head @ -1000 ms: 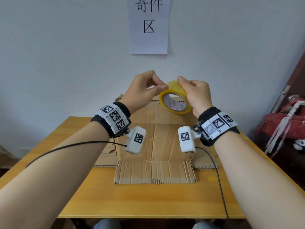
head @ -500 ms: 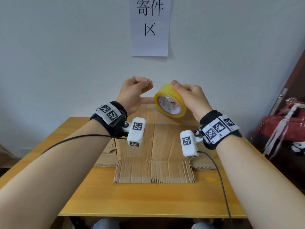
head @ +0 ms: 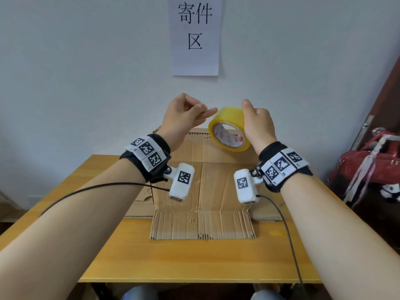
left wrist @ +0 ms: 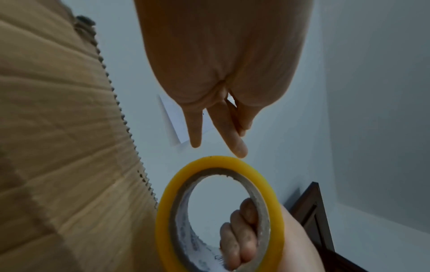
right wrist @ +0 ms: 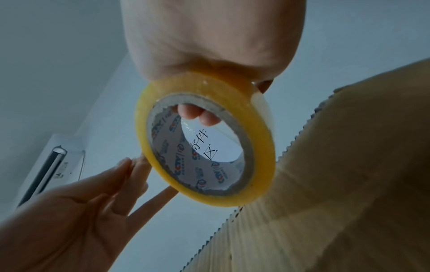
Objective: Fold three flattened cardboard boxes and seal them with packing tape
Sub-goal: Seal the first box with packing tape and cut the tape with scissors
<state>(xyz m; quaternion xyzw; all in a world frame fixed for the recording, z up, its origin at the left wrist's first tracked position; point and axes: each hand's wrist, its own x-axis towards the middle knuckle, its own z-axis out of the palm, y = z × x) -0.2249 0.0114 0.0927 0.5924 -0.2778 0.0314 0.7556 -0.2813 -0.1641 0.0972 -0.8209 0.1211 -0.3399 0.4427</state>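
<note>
The fingers (right wrist: 197, 115) of the right hand (head: 258, 124) are hooked through the core of the roll of packing tape (head: 229, 129), with the palm over the yellow outer band, so that hand is clamped on the roll and holds it up in the air, tilted, above the far edge of the cardboard. The left hand (head: 184, 118) is just beside the roll on its left: in the left wrist view two fingers (left wrist: 235, 141) reach out straight toward the top of the yellow rim, the tips right at it, while the others look tucked back. I cannot tell whether those tips pinch a loose tape end or only touch the band. The right wrist view shows a clear strip of tape across the roll's opening.

Below both hands a flattened cardboard box (head: 203, 191) lies on the wooden surface (head: 194, 260), its corrugated flap folded toward the near edge; another flat piece of cardboard (head: 138, 211) sticks out from under it on the left. A paper sign (head: 194, 35) with printed characters hangs on the wall behind, and a red bag (head: 368, 161) sits off to the right of the surface
</note>
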